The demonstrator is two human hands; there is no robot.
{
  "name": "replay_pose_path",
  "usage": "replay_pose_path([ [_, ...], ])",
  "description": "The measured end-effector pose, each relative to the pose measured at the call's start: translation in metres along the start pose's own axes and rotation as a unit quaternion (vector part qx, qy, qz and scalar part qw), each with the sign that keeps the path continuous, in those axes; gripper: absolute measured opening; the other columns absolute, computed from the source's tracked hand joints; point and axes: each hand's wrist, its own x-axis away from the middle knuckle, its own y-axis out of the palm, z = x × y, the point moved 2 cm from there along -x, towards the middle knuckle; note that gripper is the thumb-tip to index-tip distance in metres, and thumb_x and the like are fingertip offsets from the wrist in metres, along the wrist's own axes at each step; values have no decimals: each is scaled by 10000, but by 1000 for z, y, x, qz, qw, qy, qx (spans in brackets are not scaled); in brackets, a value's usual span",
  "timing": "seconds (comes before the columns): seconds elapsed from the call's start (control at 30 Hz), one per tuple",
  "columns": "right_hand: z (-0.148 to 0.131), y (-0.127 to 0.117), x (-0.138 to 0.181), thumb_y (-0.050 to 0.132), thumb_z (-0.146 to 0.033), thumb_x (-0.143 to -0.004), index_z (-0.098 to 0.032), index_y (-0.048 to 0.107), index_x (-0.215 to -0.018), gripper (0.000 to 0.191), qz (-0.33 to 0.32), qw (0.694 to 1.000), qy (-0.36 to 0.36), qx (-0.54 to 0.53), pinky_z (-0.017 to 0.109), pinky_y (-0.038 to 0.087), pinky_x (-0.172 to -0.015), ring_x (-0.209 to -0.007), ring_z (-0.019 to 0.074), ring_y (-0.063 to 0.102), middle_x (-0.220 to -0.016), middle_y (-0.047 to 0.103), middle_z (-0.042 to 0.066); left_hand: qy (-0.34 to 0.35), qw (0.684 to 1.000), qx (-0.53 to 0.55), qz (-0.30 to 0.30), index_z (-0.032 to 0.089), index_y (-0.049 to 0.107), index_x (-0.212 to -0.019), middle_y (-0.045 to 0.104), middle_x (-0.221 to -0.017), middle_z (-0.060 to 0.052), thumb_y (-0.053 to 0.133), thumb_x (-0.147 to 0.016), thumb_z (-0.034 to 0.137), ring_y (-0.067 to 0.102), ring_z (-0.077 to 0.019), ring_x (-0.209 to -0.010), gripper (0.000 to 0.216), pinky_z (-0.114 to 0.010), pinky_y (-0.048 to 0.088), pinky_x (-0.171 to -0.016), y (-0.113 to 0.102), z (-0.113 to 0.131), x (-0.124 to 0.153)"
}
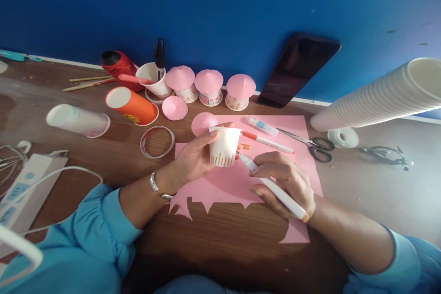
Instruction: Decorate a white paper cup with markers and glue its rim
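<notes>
My left hand (195,158) is wrapped round a small white paper cup (225,144) held upside down above a pink paper sheet (223,183); the cup bears short coloured strokes near its lower rim. My right hand (284,183) grips a white marker with an orange end (272,186), its tip touching the cup's side. A pink paper cone (203,122) lies just behind the cup.
Three cups with pink cone lids (210,86) stand by the blue wall, beside a phone (298,69). An orange cup (132,105), a clear cup (77,120), a tape ring (157,141), a second marker (267,142), a glue tube (261,125), scissors (315,147), a cup stack (379,96), a power strip (20,190).
</notes>
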Motion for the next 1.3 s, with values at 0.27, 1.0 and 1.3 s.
replay_pose_path([
  [0.27,5,2,2,701,-165,-1005,-223,642,-1322,327,14,1000,10,-12,372,679,-778,-921,246,788,-935,770,69,-1,999,-42,-1,237,606,-1519,805,-1217,-112,855,-872,430,789,-300,-987,719,-418,595,-864,-8,-2,-2],
  [1.0,1,1,-3,697,-75,-973,-229,629,-1173,261,40,995,82,-47,351,660,-800,-885,195,757,-901,730,32,-7,999,-46,7,249,591,-1540,780,-1309,-113,837,-878,390,752,-283,-1084,720,-416,595,-929,-5,-2,-3],
  [1.3,3,3,-2,709,-108,-977,-225,643,-1177,241,54,995,78,-37,369,662,-741,-846,204,757,-937,736,49,-5,999,-50,-10,256,621,-1523,798,-1270,-109,869,-874,363,746,-269,-1068,703,-394,589,-923,-4,2,-2],
])
